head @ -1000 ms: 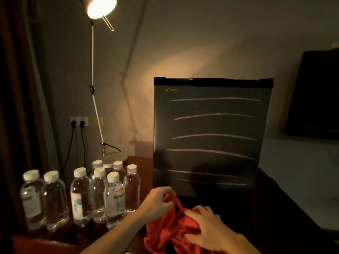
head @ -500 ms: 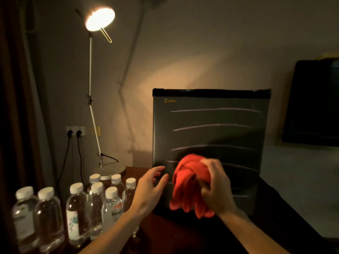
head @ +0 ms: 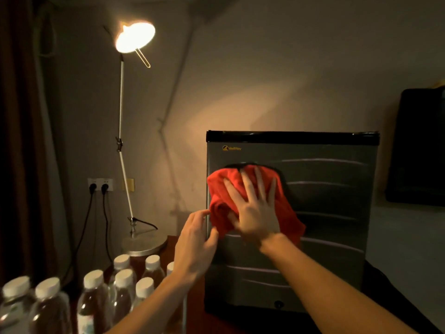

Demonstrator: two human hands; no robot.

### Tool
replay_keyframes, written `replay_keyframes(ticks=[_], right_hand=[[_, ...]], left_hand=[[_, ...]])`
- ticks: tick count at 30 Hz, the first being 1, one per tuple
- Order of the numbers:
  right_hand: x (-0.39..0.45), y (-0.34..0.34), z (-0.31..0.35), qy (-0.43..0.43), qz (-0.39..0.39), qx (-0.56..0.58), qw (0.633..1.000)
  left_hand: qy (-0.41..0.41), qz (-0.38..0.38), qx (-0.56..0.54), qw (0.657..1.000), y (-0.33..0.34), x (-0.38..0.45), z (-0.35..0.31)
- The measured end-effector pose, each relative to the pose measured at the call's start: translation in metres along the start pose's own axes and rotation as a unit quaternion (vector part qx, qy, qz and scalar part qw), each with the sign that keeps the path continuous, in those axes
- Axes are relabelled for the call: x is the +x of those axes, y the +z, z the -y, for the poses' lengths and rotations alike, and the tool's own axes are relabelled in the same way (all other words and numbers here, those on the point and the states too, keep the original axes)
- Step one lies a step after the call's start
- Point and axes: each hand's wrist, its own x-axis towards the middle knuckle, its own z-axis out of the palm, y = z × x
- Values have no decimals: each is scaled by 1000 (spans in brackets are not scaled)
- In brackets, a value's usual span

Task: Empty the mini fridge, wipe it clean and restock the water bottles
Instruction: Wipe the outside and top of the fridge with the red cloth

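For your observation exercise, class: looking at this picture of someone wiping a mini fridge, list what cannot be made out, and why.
- Inside of the fridge, head view: hidden by its closed door.
- Door surface under the red cloth: covered by the cloth and the right hand pressing it.
- Left hand fingertips at the door's edge: motion blur hides whether they touch it.
- Water bottles: lower parts cut off by the bottom edge, labels too dim to read.

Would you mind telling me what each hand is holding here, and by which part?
Neither grips anything. The right hand presses the red cloth flat against the mini fridge door; the left hand touches the door's left edge.
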Motion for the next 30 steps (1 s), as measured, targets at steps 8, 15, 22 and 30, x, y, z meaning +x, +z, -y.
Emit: replay_keyframes(ticks=[8,15,22,30], right_hand=[[-4,8,-6,-48,-7,-46,998],[24,-27,-35,-27,-61,-38,997],[28,-30,-30,0,-107,-87,990],[29,-15,-23,-170,-41,-101,979]], left_hand=[[-28,3,-15,999,15,-4,17],[19,-7,-35,999,14,4,5],[77,-6,43,996,12,8,-8],[58,-22,18,998,11,9,-3]])
